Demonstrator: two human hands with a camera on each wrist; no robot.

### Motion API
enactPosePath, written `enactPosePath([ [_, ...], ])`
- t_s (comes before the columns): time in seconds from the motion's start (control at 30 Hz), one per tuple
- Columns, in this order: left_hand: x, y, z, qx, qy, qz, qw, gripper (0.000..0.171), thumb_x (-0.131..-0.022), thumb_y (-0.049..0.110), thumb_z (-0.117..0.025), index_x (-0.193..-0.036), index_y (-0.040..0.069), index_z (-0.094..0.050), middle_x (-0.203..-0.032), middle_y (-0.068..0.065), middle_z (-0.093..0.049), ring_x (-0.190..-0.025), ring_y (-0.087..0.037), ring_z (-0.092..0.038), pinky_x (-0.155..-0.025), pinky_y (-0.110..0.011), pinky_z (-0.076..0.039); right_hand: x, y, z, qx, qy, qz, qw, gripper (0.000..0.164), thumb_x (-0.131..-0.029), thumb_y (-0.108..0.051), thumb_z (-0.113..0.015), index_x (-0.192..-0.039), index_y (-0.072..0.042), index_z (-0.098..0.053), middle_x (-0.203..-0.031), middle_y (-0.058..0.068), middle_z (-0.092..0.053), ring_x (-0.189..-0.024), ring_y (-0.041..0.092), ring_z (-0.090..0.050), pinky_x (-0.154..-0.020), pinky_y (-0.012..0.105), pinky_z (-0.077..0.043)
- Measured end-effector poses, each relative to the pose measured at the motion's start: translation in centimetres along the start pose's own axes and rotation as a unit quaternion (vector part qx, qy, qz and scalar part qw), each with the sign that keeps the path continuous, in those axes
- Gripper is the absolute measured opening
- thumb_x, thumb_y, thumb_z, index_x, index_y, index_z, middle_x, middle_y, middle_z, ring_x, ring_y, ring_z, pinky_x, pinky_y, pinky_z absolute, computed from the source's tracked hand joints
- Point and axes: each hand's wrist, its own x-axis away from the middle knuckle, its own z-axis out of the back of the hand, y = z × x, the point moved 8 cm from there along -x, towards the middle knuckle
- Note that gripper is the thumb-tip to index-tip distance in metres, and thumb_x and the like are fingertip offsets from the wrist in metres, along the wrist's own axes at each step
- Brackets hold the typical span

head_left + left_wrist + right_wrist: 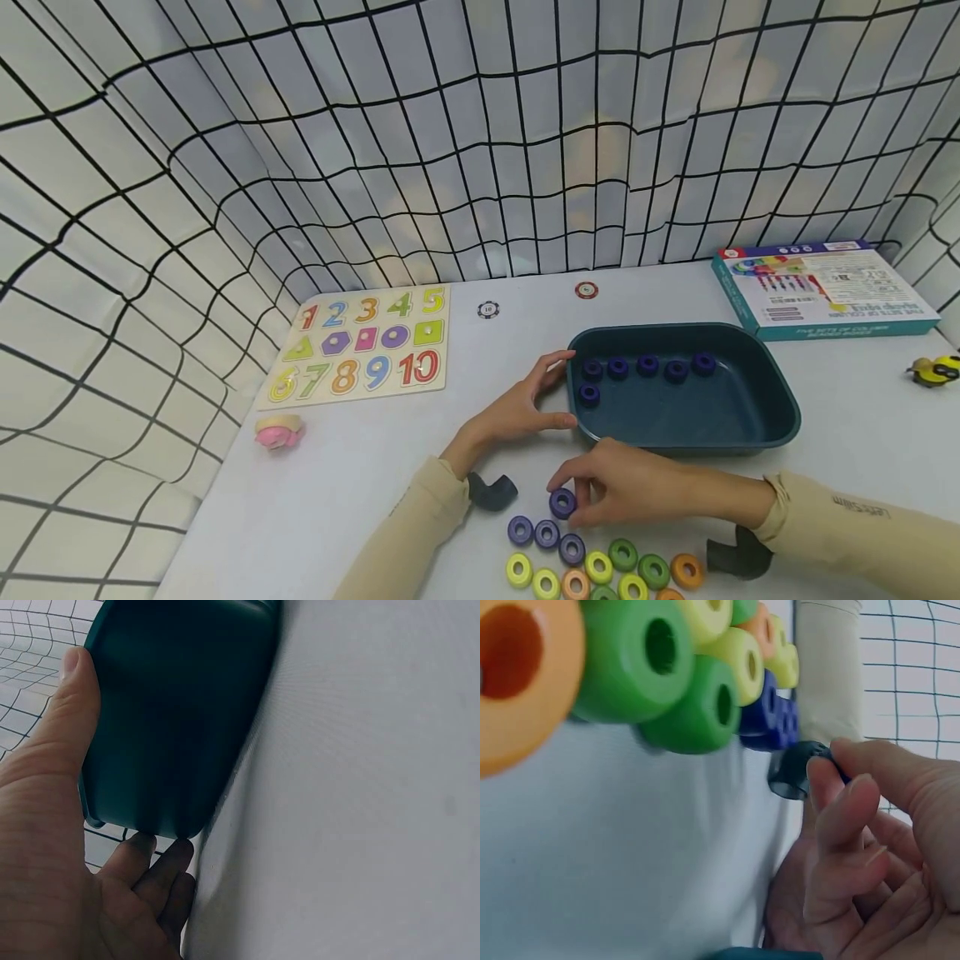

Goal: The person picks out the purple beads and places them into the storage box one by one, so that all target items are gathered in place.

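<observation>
A dark teal tray [690,425] stands with several dark purple rings [647,365] inside, mostly along its far left part. My left hand [517,406] holds the tray's left end, thumb and fingertips spread against its rim and wall; the left wrist view has the thumb [71,712] along the tray's edge. In front of the tray my right hand [622,483] pinches a purple ring [562,503] between thumb and index finger. The right wrist view mostly hides this ring behind the fingertips. Three other purple rings [547,534] lie just below it.
Yellow, green and orange rings [654,571] lie along the near edge. A number puzzle board [360,346] and a pink toy [278,432] are at left. Two chips [488,310] lie behind. A flat box [825,292] and a yellow toy [934,371] sit at right. Black netting encloses the table.
</observation>
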Motion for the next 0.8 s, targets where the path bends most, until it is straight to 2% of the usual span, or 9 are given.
enactPosePath([
  [0.13, -0.3, -1.6, -0.2, -0.011, 0.004, 0.008, 0.9999, 0.084, -0.075, 0.049, -0.067, -0.139, 0.039, -0.015, -0.145, 0.009, -0.025, -0.13, -0.004, -0.025, -0.106, -0.046, -0.017, 0.3, -0.5, 0.8, -0.02, -0.014, 0.013, 1.0, 0.036, -0.081, -0.033, -0.066, -0.112, -0.015, -0.061, -0.073, -0.019, -0.059, -0.054, -0.003, -0.047, -0.048, 0.015, -0.039],
  [0.2, -0.4, -1.8, -0.2, -0.012, 0.004, 0.008, 0.9999, 0.084, -0.075, 0.049, -0.068, -0.139, 0.04, -0.014, -0.145, 0.009, -0.024, -0.13, -0.004, -0.024, -0.105, -0.047, -0.016, 0.5, -0.7, 1.4, -0.021, -0.015, 0.016, 1.0, 0.036, -0.081, -0.034, -0.066, -0.113, -0.017, -0.061, -0.074, -0.019, -0.06, -0.054, -0.002, -0.047, -0.047, 0.015, -0.038],
  [0.5, -0.4, -1.8, -0.1, -0.012, -0.001, 0.009, 0.9999, 0.083, -0.077, 0.046, -0.067, -0.139, 0.04, -0.013, -0.144, 0.008, -0.026, -0.13, -0.004, -0.025, -0.106, -0.04, -0.017, 0.7, 0.2, 5.4, -0.023, 0.002, -0.007, 1.0, 0.034, -0.081, -0.034, -0.067, -0.112, -0.024, -0.059, -0.074, -0.01, -0.06, -0.049, 0.003, -0.046, -0.043, 0.018, -0.037],
  [0.7, -0.4, -1.9, -0.2, -0.014, 0.001, 0.021, 0.9997, 0.083, -0.077, 0.043, -0.068, -0.139, 0.041, -0.013, -0.143, 0.009, -0.028, -0.13, -0.003, -0.024, -0.106, -0.041, -0.017, 0.5, 1.9, 7.8, -0.012, 0.009, -0.03, 0.999, 0.037, -0.082, -0.031, -0.066, -0.115, -0.017, -0.059, -0.075, -0.005, -0.06, -0.046, 0.007, -0.047, -0.042, 0.023, -0.042],
  [0.8, -0.2, -1.1, -0.2, -0.009, -0.001, 0.022, 0.9997, 0.083, -0.077, 0.042, -0.068, -0.14, 0.036, -0.015, -0.144, 0.005, -0.028, -0.132, -0.007, -0.023, -0.106, -0.043, -0.016, 0.5, 3.1, 9.2, 0.005, 0.025, -0.047, 0.999, 0.039, -0.082, -0.032, -0.065, -0.117, -0.016, -0.057, -0.076, -0.005, -0.06, -0.048, 0.009, -0.049, -0.044, 0.026, -0.045],
])
